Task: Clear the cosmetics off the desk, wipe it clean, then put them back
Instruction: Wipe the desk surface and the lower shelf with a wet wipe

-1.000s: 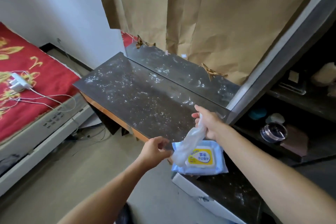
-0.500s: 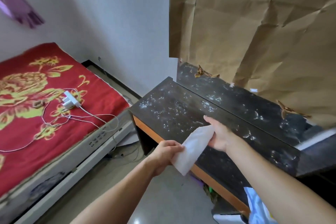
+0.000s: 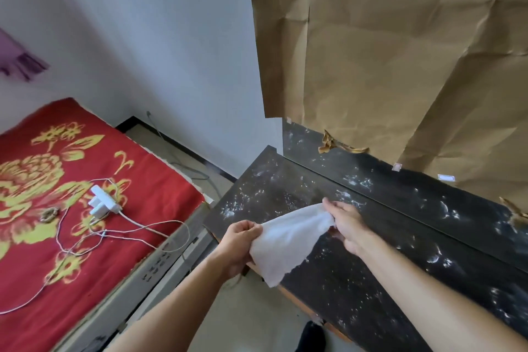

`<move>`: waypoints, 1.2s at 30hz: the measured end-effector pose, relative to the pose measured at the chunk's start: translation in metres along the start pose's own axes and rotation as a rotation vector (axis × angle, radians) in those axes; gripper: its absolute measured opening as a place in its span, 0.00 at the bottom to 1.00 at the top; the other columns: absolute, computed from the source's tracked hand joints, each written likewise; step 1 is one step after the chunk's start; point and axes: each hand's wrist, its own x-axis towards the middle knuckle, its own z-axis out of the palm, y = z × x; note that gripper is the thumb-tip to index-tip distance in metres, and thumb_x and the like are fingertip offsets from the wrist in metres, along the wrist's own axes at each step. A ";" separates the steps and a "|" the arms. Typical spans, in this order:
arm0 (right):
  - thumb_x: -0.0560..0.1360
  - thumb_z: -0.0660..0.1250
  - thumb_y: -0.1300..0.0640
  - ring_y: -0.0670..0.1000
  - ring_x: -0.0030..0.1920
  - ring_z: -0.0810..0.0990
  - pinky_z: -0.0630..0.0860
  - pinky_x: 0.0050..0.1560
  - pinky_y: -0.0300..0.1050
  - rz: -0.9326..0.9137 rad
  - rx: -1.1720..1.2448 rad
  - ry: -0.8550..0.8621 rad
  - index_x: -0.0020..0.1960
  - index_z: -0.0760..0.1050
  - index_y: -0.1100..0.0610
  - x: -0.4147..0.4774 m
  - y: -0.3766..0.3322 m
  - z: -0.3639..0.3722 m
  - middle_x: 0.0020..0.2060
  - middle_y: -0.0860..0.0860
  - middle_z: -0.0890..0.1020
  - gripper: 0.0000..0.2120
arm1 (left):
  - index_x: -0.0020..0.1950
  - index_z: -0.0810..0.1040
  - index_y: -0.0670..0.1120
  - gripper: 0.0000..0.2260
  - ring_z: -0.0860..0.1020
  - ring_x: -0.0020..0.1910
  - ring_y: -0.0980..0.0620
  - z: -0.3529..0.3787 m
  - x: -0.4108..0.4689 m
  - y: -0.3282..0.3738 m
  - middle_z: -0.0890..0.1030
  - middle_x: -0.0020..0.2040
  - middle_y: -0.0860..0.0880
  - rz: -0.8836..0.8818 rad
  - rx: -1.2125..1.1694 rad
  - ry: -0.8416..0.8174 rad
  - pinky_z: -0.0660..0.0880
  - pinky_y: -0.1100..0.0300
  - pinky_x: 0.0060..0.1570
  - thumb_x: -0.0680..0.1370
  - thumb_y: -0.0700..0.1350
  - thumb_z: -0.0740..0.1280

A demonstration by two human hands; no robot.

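Note:
A white wet wipe [image 3: 285, 240] hangs spread between my two hands above the front left corner of the dark desk [image 3: 357, 288]. My left hand [image 3: 238, 246] pinches the wipe's left edge. My right hand [image 3: 347, 223] pinches its upper right corner. White powdery smears speckle the desk top. No cosmetics are in view on the desk.
Crumpled brown paper [image 3: 400, 66] covers the mirror behind the desk; torn paper scraps [image 3: 337, 146] hang at its lower edge. A bed with a red flowered cover [image 3: 57, 208] stands to the left, with a white charger [image 3: 101, 204] and cables on it. Bare floor lies between bed and desk.
The view swung left, so the wipe pack left the frame. My hands pulled the bunched wipe out of the pack and spread it open between them over the desk's left end.

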 end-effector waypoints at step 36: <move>0.80 0.57 0.55 0.57 0.67 0.66 0.67 0.67 0.49 -0.391 -1.398 0.345 0.67 0.67 0.63 0.269 -0.033 0.216 0.70 0.57 0.67 0.18 | 0.34 0.76 0.48 0.08 0.81 0.46 0.38 -0.174 0.321 0.011 0.82 0.37 0.42 -0.206 0.668 -0.223 0.75 0.54 0.38 0.73 0.43 0.63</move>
